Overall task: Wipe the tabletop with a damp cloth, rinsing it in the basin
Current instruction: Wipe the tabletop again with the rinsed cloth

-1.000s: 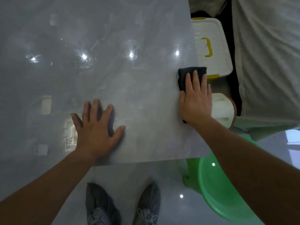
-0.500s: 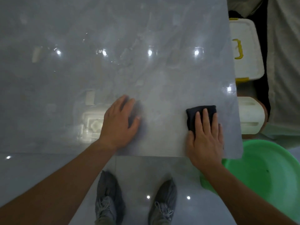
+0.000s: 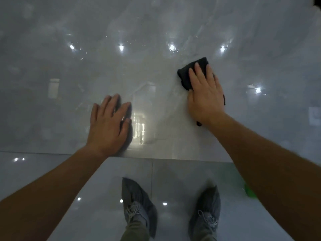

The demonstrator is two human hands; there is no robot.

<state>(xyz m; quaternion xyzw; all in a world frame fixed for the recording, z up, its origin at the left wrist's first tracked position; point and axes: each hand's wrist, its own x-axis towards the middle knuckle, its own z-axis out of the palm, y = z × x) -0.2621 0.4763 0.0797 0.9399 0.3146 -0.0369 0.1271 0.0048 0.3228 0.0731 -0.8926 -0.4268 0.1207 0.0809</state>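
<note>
Lying beneath the right hand (image 3: 205,96) — a black cloth (image 3: 185,74), half covered.

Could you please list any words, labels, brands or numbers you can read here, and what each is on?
None can be read.
The tabletop, the dark cloth and the grey shoes show no text.
A pale patch at the right edge bears a faint mark, too blurred to read.
</note>
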